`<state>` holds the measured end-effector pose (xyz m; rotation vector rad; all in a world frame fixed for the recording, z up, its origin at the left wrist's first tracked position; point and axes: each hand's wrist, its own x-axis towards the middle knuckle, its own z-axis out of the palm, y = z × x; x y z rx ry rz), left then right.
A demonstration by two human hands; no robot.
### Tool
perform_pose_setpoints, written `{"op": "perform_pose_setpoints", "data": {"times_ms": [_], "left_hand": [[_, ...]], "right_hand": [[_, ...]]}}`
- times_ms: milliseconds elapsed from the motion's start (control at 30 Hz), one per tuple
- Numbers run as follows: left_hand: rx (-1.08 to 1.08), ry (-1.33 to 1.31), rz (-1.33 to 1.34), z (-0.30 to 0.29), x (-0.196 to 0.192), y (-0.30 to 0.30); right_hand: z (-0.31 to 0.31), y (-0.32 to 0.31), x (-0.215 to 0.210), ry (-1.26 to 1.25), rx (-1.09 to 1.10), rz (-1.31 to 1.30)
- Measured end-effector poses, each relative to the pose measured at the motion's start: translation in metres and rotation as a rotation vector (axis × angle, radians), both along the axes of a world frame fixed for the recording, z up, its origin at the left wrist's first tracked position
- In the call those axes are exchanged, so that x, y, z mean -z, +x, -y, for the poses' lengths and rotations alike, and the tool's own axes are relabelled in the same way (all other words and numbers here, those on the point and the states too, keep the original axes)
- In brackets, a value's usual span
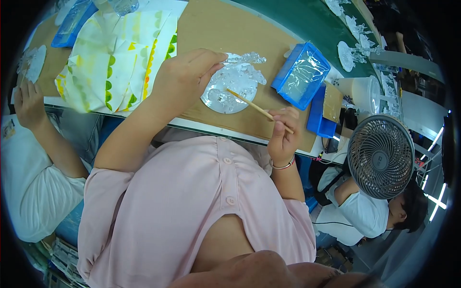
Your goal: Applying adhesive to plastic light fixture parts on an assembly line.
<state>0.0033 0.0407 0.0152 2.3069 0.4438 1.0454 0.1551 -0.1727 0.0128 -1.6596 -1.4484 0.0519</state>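
Note:
My left hand (185,79) pinches the end of a clear, knobbly piece (249,58) that looks like moulded plastic or glass. It is held over the far side of a round clear disc (224,103) lying on the brown board. More clear, bumpy shapes cover the disc's upper part. Between the fingertips of my right hand (285,132) is a thin wooden stick (254,106), slanting down to the left. Its far end reaches the disc; whether the tip has bristles is too small to make out.
A blue tray (300,77) with clear film stands right of the disc, beside a smaller blue bin (321,115). A patterned cloth (120,62) lies left. A fan (382,156) stands right. One co-worker's hand (31,105) is at far left; another person (357,213) sits at right.

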Motion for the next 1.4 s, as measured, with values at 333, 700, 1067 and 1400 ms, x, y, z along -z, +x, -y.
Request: {"op": "perform_pose_setpoints", "data": {"times_ms": [333, 700, 1067, 1400], "left_hand": [[-0.013, 0.042, -0.003, 0.000, 0.001, 0.000], [-0.032, 0.043, 0.027, 0.001, 0.005, 0.000], [-0.021, 0.056, 0.022, 0.000, 0.003, 0.000], [-0.027, 0.104, -0.013, -0.001, 0.001, 0.001]], "right_hand": [[-0.017, 0.010, -0.036, -0.106, -0.155, 0.077], [-0.058, -0.005, -0.054, -0.126, -0.254, 0.247], [-0.071, -0.034, -0.052, -0.155, -0.378, 0.803], [-0.084, 0.009, -0.070, -0.198, -0.127, 0.389]]}}
